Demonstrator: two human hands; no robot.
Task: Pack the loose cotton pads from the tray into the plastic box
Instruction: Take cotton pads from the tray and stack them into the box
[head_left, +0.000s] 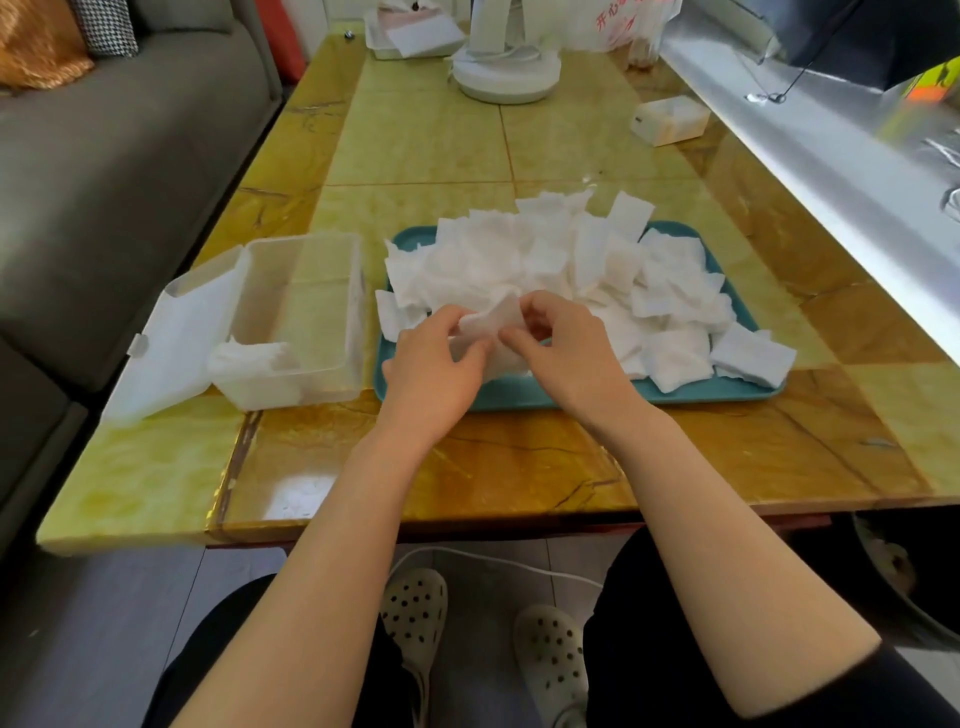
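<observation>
Glossy yellow marbled table (519, 467). At 9 o'clock, clear rectangular plastic box (322, 270), lid (171, 343) folded open, few soft pads (249, 358) in near corner. Left hand (431, 374) and right hand (576, 358), both pinching one fluffy pad (488, 319). At 1 o'clock, teal tray (701, 396) heaped with square white cotton pads (545, 254).

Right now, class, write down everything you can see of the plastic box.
The box is a clear, rectangular plastic tub standing upright on the table, just left of the tray; whether they touch is unclear. Its lid, with a small tab, is folded open to the left. A few pads lie at its near end; the rest is bare. Neither the left hand nor the right hand touches it.
</observation>
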